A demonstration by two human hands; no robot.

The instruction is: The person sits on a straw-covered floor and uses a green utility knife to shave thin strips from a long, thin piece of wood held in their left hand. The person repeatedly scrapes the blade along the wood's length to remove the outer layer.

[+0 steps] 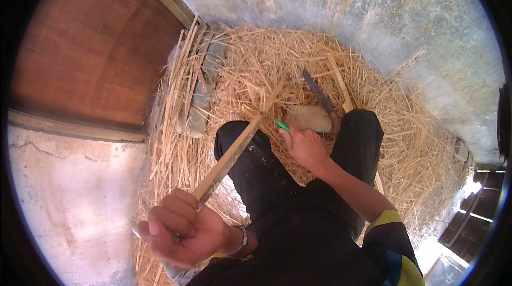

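Note:
My left hand (184,227) is closed around the near end of a long, flat bamboo strip (233,152). The strip slants up and away over my left knee, its far end above the shavings. My right hand (305,151) is closed on a slim green object (282,125); only its tip sticks out of the fingers, so its kind is hidden. The two hands are well apart. Just beyond my right hand, a long dark-bladed knife (318,92) leans across a pale block (309,118), its handle end close to my right knee.
Thick pale shavings (266,54) cover the floor around my legs. At the left lies a pile of thin split strips (180,91) over grey stones (198,120). Another bamboo piece (341,80) lies beyond my right knee. A weathered wall (352,3) and a brown wooden panel (96,46) enclose the corner.

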